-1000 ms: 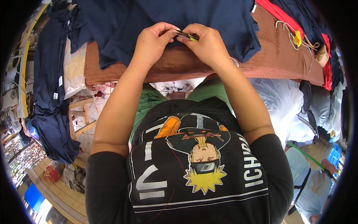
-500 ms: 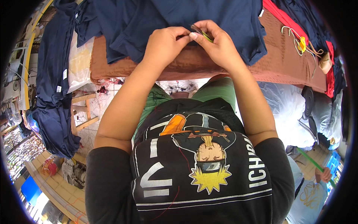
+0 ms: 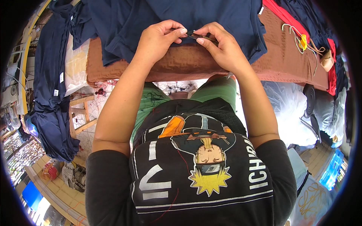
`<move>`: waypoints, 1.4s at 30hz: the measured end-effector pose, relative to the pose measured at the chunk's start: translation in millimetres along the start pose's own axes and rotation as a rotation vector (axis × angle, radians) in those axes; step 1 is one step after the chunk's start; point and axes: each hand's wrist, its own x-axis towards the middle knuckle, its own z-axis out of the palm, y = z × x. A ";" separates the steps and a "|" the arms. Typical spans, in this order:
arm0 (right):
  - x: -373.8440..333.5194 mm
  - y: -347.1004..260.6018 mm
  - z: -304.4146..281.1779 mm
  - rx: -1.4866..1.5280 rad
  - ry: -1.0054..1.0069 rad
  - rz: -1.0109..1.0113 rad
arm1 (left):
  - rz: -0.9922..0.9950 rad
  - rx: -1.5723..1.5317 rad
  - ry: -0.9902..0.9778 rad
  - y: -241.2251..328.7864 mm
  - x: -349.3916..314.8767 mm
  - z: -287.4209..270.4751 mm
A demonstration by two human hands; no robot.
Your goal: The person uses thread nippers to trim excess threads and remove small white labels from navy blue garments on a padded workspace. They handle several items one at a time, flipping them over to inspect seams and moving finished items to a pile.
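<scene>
Left hand (image 3: 158, 42): in the head view, thumb and fingertips meet in a narrow pinch above the near edge of the cloth; whatever lies between them is too small to tell, and the pinch would seem to suit steadying something fine

Right hand (image 3: 224, 44): closed round the tool, thumb on the near side and fingers on the far side, a hold that probably serves for fine control

Tool (image 3: 196, 36): small, dark and slim, its tip turned toward the left fingertips and near them; whether it touches anything there I cannot tell

Cloth (image 3: 143, 19): navy, spread in loose folds over the far side of the table, beneath and beyond both hands; lying flat there, it likely needs no hand to bear its weight

Cover (image 3: 177, 66): brown and textured, hanging over the near edge of the table, perhaps to shield what is laid on it

Cords (image 3: 315, 62): lying loose on the cover at the right, near a yellow piece (image 3: 303, 42) and a red strip (image 3: 288, 22), well apart from the hands, maybe to leave elbow room
</scene>
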 end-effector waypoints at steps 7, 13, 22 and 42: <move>1.2 -2.2 0.1 -0.122 -0.034 -0.025 | 0.023 -0.038 -0.019 -5.2 1.5 -1.8; 1.0 -7.5 -5.1 -0.183 -0.053 -0.055 | 0.396 0.259 -0.084 30.4 -13.2 -16.9; 8.6 -26.9 -22.5 0.086 0.026 0.098 | 0.332 0.283 -0.076 67.6 -42.3 -64.5; 8.0 -7.7 9.7 -0.100 -0.073 0.011 | 0.147 0.308 0.172 8.3 -23.2 -7.5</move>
